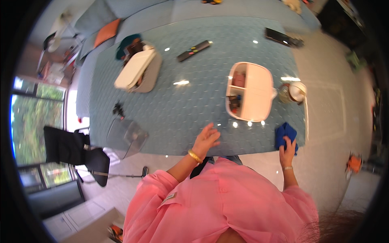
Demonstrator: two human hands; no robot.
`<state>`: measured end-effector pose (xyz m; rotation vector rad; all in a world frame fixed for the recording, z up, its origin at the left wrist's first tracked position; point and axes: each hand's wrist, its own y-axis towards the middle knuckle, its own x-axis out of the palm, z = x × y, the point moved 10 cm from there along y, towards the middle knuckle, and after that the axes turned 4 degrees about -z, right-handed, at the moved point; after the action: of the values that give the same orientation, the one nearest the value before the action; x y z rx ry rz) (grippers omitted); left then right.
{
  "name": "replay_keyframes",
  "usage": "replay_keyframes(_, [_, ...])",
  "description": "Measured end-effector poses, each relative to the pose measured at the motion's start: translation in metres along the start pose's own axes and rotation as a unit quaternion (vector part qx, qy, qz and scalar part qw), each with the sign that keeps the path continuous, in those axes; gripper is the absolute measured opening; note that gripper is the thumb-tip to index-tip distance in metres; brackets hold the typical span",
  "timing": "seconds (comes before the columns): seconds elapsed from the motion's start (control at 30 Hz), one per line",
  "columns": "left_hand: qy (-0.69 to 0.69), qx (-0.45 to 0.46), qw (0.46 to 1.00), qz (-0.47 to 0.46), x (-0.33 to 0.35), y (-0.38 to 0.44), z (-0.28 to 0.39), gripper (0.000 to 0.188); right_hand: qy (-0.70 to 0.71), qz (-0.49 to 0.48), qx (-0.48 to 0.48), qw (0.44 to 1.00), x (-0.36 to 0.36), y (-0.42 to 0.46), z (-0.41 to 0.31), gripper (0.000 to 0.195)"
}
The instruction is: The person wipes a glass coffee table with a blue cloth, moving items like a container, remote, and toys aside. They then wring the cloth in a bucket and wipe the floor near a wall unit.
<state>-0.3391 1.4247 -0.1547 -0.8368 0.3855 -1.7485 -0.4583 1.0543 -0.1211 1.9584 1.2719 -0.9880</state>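
Observation:
My right hand (287, 150) has its fingers on a folded blue cloth (285, 133) at the table's near right corner, gripping the cloth's near side. My left hand (207, 140) holds nothing; its fingers are apart over the near edge of the table (182, 121), which has a blue-green patterned cover. Ahead of and between my hands stands a pale pink organizer box (258, 91). Small dark and reddish items lie in its two left compartments, and a flat panel spans its right part. A jar with a white lid (297, 91) is beyond the blue cloth.
At the far left, a grey storage bin (153, 73) with a tilted cream lid (135, 70) holds several items. A remote control (194, 51), a black flat device (278, 36) and a clear plastic container (126, 136) also rest on the table. A black chair (76, 148) stands left.

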Motion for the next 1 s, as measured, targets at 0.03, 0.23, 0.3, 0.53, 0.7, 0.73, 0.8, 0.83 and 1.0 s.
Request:
replay_keyframes(0.03, [-0.025,-0.026,0.999,0.000,-0.023,-0.016,-0.017,0.061,0.023,-0.046,-0.015,0.999,0.013,-0.006,-0.019,0.036])
replay_keyframes(0.23, [-0.179,0.042,0.937,0.296,-0.208,-0.136,-0.067,0.047,0.004,-0.195,-0.136,0.971,0.094,-0.041,-0.106,0.045])
replay_keyframes(0.3, [-0.265,0.111,0.878,0.381,-0.260,-0.176,-0.065,0.053,0.012,-0.215,-0.183,0.959,0.115,-0.039,-0.139,0.047])
replay_keyframes(0.53, [-0.117,0.152,0.824,0.533,-0.351,-0.228,0.038,0.060,0.020,-0.236,-0.277,0.931,0.167,-0.015,-0.242,0.048])
replay_keyframes(0.7, [-0.043,0.094,0.877,0.470,-0.371,-0.205,0.053,0.053,0.024,-0.207,-0.291,0.934,0.186,0.002,-0.279,0.049])
replay_keyframes(0.73, [-0.041,0.101,0.877,0.467,-0.369,-0.204,0.054,0.053,0.017,-0.200,-0.293,0.935,0.187,0.003,-0.281,0.048])
replay_keyframes(0.8, [-0.010,0.129,0.874,0.469,-0.363,-0.204,0.058,0.052,0.015,-0.195,-0.298,0.934,0.189,0.003,-0.281,0.048])
replay_keyframes(0.83, [0.019,0.149,0.868,0.474,-0.357,-0.206,0.060,0.051,0.013,-0.192,-0.300,0.934,0.189,0.003,-0.281,0.048])
replay_keyframes(1.0, [0.135,0.218,0.854,0.453,-0.308,-0.208,0.085,0.046,0.013,-0.191,-0.290,0.938,0.190,0.003,-0.279,0.048])
